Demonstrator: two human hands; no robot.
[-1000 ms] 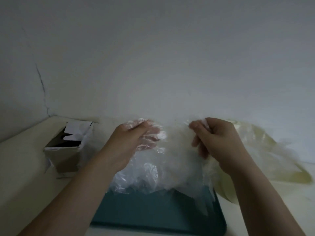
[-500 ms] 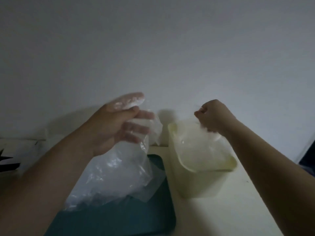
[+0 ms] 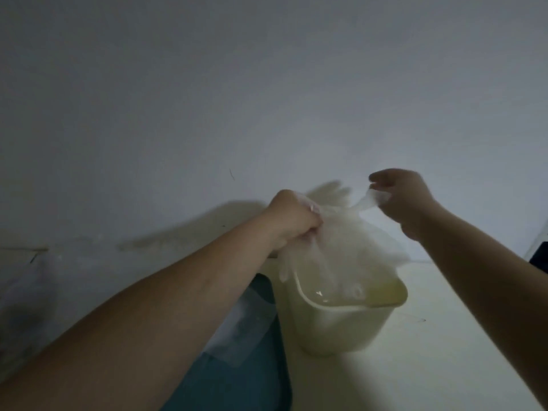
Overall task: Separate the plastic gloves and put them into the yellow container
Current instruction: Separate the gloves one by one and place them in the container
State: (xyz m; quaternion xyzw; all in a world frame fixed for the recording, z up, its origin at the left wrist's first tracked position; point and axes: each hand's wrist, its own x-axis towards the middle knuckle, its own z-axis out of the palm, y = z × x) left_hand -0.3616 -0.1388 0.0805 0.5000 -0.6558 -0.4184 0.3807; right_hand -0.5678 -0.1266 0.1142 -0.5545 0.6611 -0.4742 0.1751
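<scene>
The yellow container (image 3: 341, 327) stands on the pale table right of centre, with clear plastic lying inside it. Above its opening hangs a bunch of thin clear plastic gloves (image 3: 341, 247). My left hand (image 3: 292, 219) grips the bunch at its upper left in a fist. Up and to the right, my right hand (image 3: 400, 200) pinches a stretched corner of one glove between thumb and fingers. The lower ends of the gloves droop into the container and over its left rim.
A dark teal tray (image 3: 237, 381) lies left of the container, partly under my left forearm, with a clear plastic sheet (image 3: 240, 330) on it. A grey wall stands close behind. A dark object (image 3: 541, 256) shows at the right edge.
My left hand has carried the glove bunch from above the tray to over the container and closed into a fist. My right hand has risen and now pulls a glove corner rightward.
</scene>
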